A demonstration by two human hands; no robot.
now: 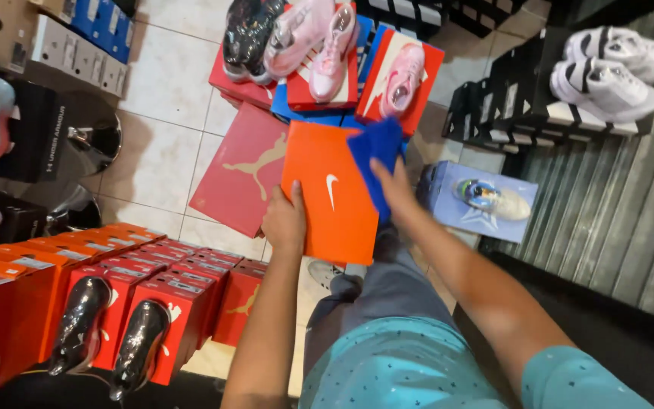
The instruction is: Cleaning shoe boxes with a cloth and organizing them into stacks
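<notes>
An orange shoe box [327, 220] is held upright in front of me, over my legs. My left hand [284, 220] grips its left edge, thumb on the lid. My right hand [392, 185] presses a blue cloth [376, 155] against the box's upper right corner. The cloth is bunched and covers that corner.
A red shoe box [240, 170] lies on the tiled floor behind the orange one. Pink and black shoes [297, 34] sit on stacked boxes at the top. Rows of red and orange boxes [115, 280] with wrapped black shoes stand at the left. White sneakers [607, 72] rest on black boxes at the right.
</notes>
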